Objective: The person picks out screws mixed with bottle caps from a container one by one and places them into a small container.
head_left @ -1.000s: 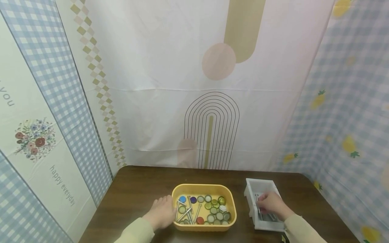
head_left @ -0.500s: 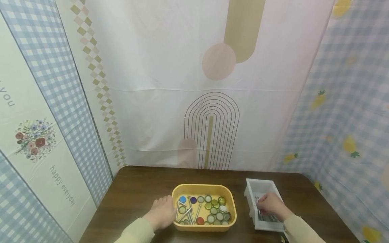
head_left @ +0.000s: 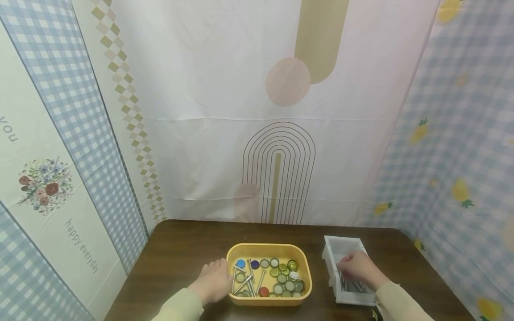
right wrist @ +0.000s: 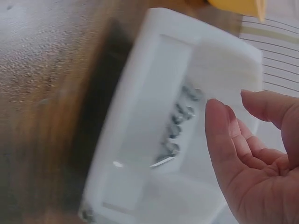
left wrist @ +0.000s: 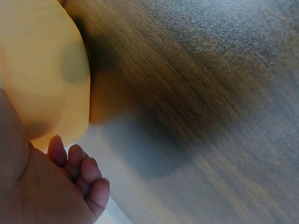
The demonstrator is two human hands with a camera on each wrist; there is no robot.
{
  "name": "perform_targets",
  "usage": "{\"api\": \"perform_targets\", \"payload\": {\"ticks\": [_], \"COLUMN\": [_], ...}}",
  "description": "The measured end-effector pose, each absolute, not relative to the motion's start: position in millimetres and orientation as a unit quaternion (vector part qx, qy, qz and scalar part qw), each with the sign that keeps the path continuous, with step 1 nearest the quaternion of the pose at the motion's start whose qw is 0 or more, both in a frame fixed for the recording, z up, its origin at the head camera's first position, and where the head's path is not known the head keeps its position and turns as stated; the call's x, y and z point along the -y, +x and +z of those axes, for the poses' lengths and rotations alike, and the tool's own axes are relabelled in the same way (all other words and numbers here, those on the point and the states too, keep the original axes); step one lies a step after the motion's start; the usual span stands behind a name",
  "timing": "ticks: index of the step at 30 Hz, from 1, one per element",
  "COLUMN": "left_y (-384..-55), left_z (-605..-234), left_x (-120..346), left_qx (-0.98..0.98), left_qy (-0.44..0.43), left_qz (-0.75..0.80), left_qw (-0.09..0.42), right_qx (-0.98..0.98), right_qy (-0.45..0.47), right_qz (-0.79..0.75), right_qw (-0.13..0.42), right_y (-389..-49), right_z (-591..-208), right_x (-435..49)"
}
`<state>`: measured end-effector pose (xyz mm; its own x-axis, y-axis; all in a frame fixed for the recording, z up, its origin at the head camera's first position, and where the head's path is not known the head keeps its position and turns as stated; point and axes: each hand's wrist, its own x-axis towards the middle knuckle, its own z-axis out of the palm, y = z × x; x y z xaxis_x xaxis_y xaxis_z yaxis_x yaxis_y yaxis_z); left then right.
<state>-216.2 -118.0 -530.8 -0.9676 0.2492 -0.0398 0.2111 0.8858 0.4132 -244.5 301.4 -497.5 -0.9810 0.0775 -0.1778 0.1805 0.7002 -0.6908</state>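
My left hand (head_left: pixel 214 280) rests against the left wall of a yellow tub (head_left: pixel 270 301), its fingers loosely bent in the left wrist view. In the tub lie bottle caps (head_left: pixel 289 286), mostly with undersides showing, and several long silver screws (head_left: pixel 260 281) on the left side. My right hand (head_left: pixel 360 269) is over a white plastic bin (head_left: pixel 346 243). In the right wrist view a gap shows between thumb and index finger, with nothing held. Beneath it, several screws (right wrist: pixel 178 119) lie together on the bin's floor.
Both containers stand apart on a dark wooden table (head_left: pixel 188 245). A patterned cloth (head_left: pixel 201 156) hangs behind the table, with checked cloth (head_left: pixel 441 156) at the right. A small dark object (head_left: pixel 376 314) shows beside the right sleeve.
A screw earlier upright at my right fingertips is no longer seen there; the fingers have let it go into the white bin. My left hand and the tub have stayed put.
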Motion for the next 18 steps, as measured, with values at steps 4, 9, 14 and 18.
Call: {"api": "perform_targets", "payload": {"ticks": [4,9,14,18], "left_y": [-215.6,-214.8,-215.4,-217.2], "left_z": [-530.2,-530.3,-533.0,-533.5], "left_x": [117.9,119.9,121.4,119.2], "left_qx": [-0.97,-0.97,-0.97,-0.968], "left_qy": [0.118,0.121,0.122,0.128], "left_qz": [0.207,0.207,0.207,0.213], "left_qw": [0.044,0.038,0.037,0.043], "right_qx": [-0.923,-0.916,-0.902,-0.894], "right_qy": [0.062,0.052,0.034,0.008], "right_qz": [-0.375,-0.396,-0.427,-0.438], "right_qw": [0.063,0.046,0.057,0.093], "right_y": [-246.1,-245.4,-249.6,-252.9], "right_z": [-479.7,-453.9,-442.8,-451.0], "right_x": [-300.0,-279.1,-236.7,-193.9]}}
